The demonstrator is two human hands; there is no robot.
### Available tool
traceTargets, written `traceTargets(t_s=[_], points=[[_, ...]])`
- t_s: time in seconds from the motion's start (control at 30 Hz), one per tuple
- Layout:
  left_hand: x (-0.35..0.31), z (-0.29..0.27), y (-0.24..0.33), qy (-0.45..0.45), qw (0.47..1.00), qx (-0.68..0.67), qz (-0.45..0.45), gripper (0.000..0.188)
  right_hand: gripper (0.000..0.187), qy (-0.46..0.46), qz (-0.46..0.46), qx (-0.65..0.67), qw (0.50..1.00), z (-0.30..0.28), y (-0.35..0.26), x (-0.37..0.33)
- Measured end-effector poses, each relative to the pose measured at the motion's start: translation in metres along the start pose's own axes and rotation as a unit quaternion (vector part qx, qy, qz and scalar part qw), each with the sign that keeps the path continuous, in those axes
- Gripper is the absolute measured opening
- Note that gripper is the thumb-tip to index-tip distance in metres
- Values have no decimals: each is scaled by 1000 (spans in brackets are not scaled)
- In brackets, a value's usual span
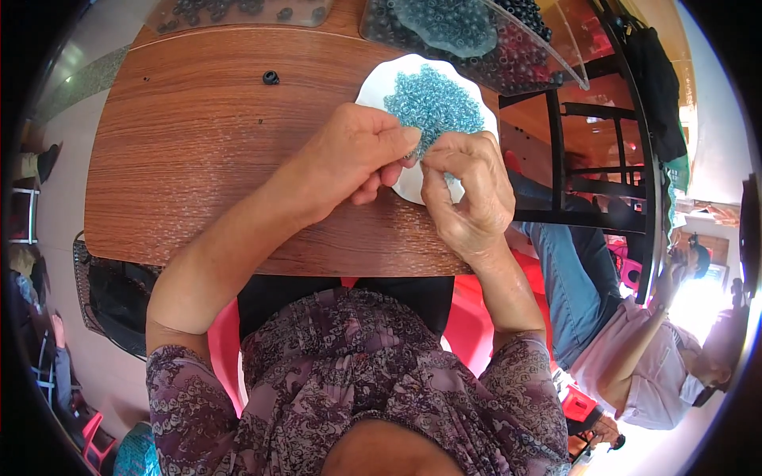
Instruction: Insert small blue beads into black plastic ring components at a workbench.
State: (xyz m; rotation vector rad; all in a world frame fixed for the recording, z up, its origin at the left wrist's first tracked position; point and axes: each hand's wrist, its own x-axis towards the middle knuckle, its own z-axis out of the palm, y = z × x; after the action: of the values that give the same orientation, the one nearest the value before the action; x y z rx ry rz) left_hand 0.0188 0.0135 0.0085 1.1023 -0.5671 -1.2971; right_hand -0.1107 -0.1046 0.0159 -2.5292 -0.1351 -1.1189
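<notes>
We have the blue beads (435, 95) in a roundish heap, no clear long axis, on the plate (373, 89) at the bench's (198, 151) right side. They lie just beyond our fingers, both hands about equally near: left hand (363, 152) at the plate's left, right hand (476, 181) over its near right. Each thumb and forefinger are together; we cannot tell what they pinch.

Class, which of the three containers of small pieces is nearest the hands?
The white plate of blue beads: the left hand and right hand reach over it. The left tray and right tray, both clear, sit farther off.
</notes>
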Motion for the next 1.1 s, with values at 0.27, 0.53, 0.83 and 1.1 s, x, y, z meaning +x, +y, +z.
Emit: traceTargets(t_s=[0.27,0.53,0.83,1.1], points=[[1,-1,-1,11,996,68,57,29,25,4,63,68,996,3,2,-3],[0,0,1,-15,999,-31,-35,31,33,-23,-59,-39,997,-5,0,-5],[0,4,0,15,998,61,31,31,19,0,162,164,973,-1,-6,-8],[1,3,-3,25,993,103,49,30,20,-1,231,238,943,0,-2,-11]])
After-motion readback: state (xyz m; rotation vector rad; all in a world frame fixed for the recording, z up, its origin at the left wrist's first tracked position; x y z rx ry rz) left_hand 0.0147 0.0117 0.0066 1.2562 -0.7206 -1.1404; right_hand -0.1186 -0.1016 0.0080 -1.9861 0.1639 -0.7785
